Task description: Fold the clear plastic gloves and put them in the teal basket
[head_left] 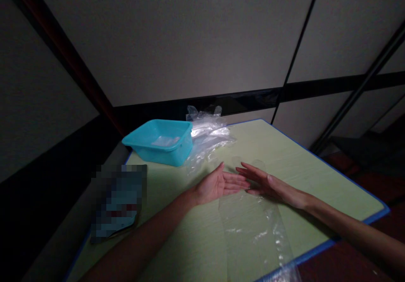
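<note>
A clear plastic disposable glove [249,227] lies flat on the table, its long cuff running toward the near edge. Above its finger end, my left hand [217,184] is turned palm up with the fingers stretched out. My right hand [268,185] comes in from the right, fingers extended and back of the hand up. The fingertips of both hands are close together; whether they touch each other or the glove I cannot tell. Neither hand holds anything. Farther back, several more clear plastic gloves [209,136] lie in a loose, shiny pile.
A turquoise plastic basin [167,153] stands at the back left beside the pile, with something clear and thin inside. A blurred-out packet [122,206] lies at the left edge. The pale green table [303,168] has blue edging, and panelled doors [196,41] rise behind it.
</note>
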Available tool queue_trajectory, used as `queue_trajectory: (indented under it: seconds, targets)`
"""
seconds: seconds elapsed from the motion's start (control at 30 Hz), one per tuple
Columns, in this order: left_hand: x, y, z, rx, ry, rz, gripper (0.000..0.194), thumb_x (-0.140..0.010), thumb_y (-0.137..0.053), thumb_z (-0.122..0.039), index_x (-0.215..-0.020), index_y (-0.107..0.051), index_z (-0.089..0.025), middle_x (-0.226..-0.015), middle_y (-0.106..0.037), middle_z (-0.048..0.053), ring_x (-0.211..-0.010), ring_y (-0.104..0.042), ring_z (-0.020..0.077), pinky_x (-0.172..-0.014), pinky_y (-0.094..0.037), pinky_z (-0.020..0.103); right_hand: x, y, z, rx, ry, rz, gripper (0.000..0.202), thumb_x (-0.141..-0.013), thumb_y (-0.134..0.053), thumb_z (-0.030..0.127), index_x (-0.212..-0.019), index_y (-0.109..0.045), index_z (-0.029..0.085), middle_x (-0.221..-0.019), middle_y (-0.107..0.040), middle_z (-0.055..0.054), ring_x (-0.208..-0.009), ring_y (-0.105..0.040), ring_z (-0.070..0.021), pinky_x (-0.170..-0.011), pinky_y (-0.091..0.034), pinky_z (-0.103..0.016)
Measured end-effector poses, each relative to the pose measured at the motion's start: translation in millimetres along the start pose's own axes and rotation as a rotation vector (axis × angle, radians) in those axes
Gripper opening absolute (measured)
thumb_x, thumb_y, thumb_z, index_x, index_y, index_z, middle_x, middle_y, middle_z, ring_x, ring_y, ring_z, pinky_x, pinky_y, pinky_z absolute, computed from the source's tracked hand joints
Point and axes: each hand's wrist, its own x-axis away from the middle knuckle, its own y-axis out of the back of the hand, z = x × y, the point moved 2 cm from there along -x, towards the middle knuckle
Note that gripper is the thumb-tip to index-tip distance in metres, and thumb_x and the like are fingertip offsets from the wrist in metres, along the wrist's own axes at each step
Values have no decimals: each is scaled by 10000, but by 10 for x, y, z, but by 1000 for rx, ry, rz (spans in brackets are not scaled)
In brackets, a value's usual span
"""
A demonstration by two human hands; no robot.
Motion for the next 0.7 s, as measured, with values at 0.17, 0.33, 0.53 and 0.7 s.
queue_trajectory:
  seconds: [0.17,0.33,0.53,0.7]
  targets:
    - [36,-28,-24,10,-36,6,710,-876,-136,-552,-1071,-579,-31,-1130,-571,187,-1102,-499,236,-1006,-209,364,-29,15,-24,-56,30,-88,564,-845,-334,559,-1342,-246,308,-1403,-279,-76,-1264,-274,-233,-953,-327,-458]
    - [100,-58,-172,110,-156,34,752,-864,-110,-575,-1043,-593,-27,-1089,-597,181,-1091,-506,255,-993,-224,385,145,88,89,181,178,-436,407,-876,-313,488,-1161,-500,267,-1207,-512,-96,-1125,-456,-240,-871,-421,-433]
    - [91,0,-113,20,54,75,717,-889,-88,-528,-1043,-595,-45,-1111,-589,168,-1085,-512,227,-996,-221,372,625,-210,376,990,194,77,686,-718,-600,487,-1319,-347,275,-1302,-448,-77,-1184,-400,-277,-969,-351,-438]
    - [66,38,-75,12,70,48,691,-891,-115,-524,-1053,-588,-48,-1136,-569,180,-1084,-512,219,-991,-228,365,817,-437,298,1051,190,260,671,-801,-563,279,-1365,-202,256,-1291,-445,-34,-1173,-427,-194,-997,-360,-318]
